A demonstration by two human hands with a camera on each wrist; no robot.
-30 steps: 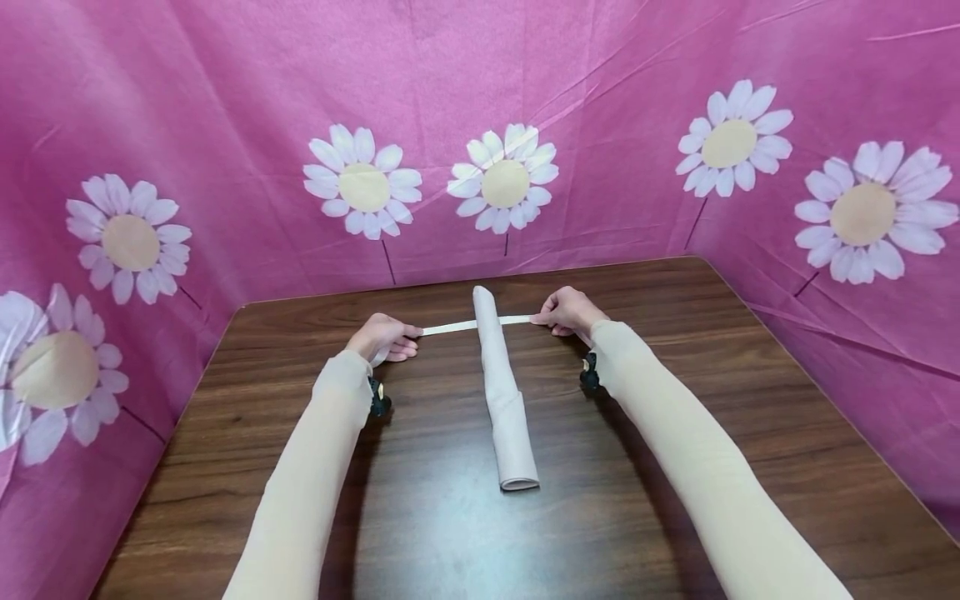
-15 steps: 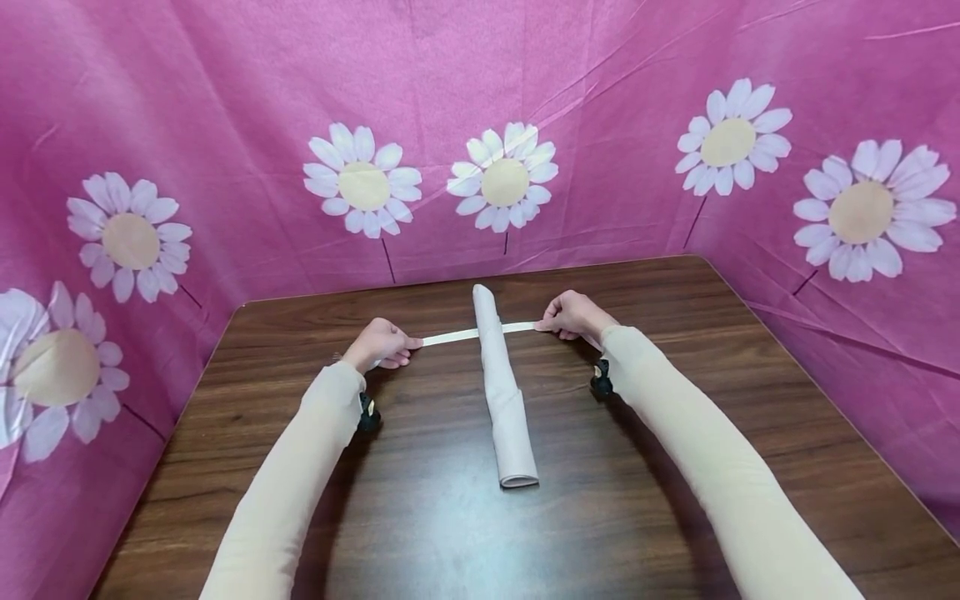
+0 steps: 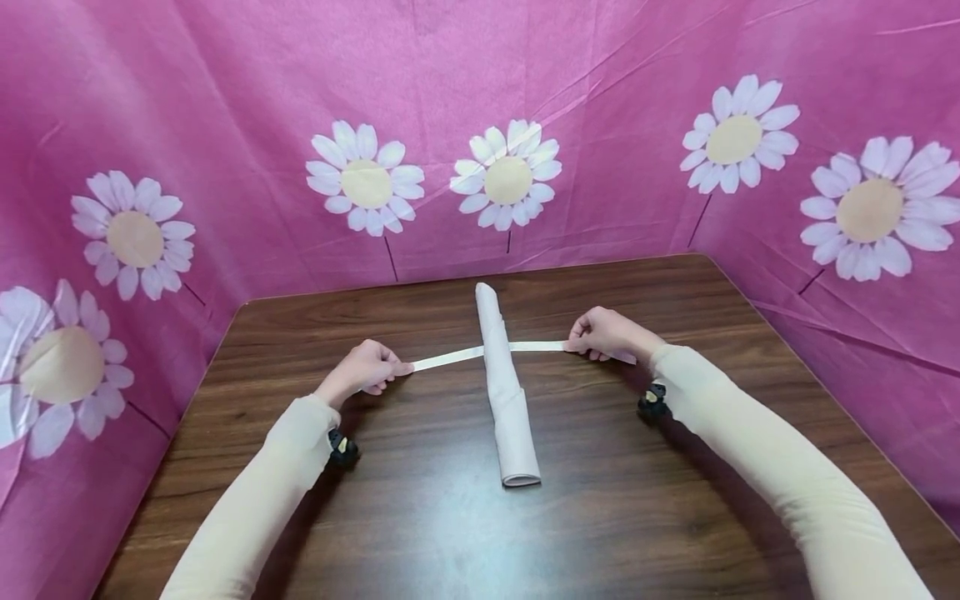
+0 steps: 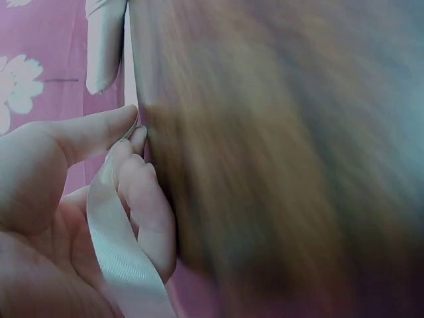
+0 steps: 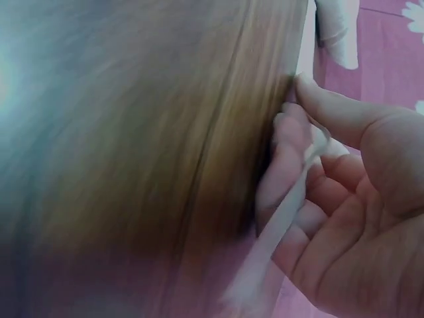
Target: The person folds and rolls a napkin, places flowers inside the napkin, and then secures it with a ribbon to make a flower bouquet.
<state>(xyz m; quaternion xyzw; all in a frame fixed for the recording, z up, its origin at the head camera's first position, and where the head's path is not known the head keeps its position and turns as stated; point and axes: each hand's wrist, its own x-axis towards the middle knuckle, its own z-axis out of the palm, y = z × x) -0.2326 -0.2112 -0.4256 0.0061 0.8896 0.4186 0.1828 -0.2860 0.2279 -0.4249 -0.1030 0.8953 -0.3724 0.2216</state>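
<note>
A pale rolled cloth (image 3: 504,392) lies lengthwise in the middle of the wooden table. A white ribbon (image 3: 448,359) runs crosswise at the roll, its middle stretch hidden beneath the cloth. My left hand (image 3: 365,367) pinches the ribbon between thumb and fingers on the left side. On the right, my right hand (image 3: 603,332) pinches it the same way. In the left wrist view, the ribbon's satin tail (image 4: 122,245) hangs across the palm. A loose tail (image 5: 281,228) also trails past the fingers in the right wrist view.
The dark wooden table (image 3: 420,533) has its far edge close beyond the roll. A pink curtain (image 3: 450,75) with large white daisies hangs behind it and along both sides. A dark wrist camera (image 3: 343,448) sits under each sleeve cuff.
Both hands have moved nearer and farther apart, drawing the ribbon with them. It now crosses closer to the roll's middle, with longer stretches showing on each side. The roll stays in place.
</note>
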